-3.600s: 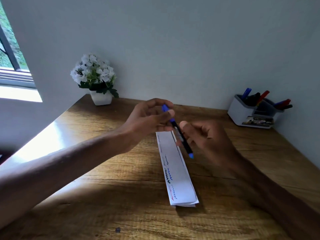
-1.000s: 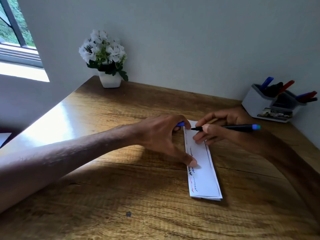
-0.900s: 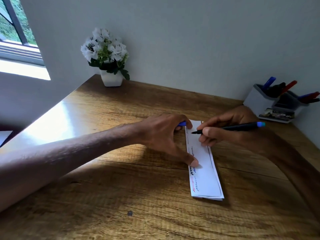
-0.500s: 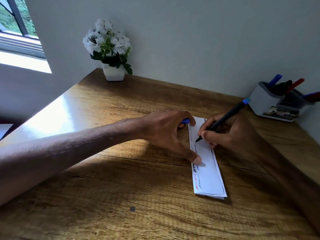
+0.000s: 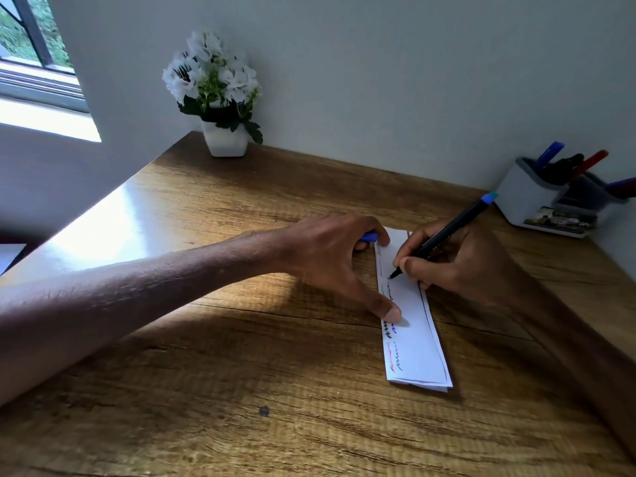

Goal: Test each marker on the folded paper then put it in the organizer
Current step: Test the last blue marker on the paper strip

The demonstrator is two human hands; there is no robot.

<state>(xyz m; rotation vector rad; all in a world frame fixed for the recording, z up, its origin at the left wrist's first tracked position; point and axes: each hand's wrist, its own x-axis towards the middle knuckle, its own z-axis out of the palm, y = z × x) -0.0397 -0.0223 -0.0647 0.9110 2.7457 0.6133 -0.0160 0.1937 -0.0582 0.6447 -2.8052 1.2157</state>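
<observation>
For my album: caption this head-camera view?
Right hand tests black marker on folded white paper; left hand, holding the blue cap, pins it down.

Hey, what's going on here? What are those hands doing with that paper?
Someone is trying out a marker. The right hand holds the marker with its tip on the folded paper, beside squiggles in other colours. The left hand presses the paper flat and holds the blue cap in its fingers. Other markers stand in the grey organizer at the back right of the wooden desk.
</observation>
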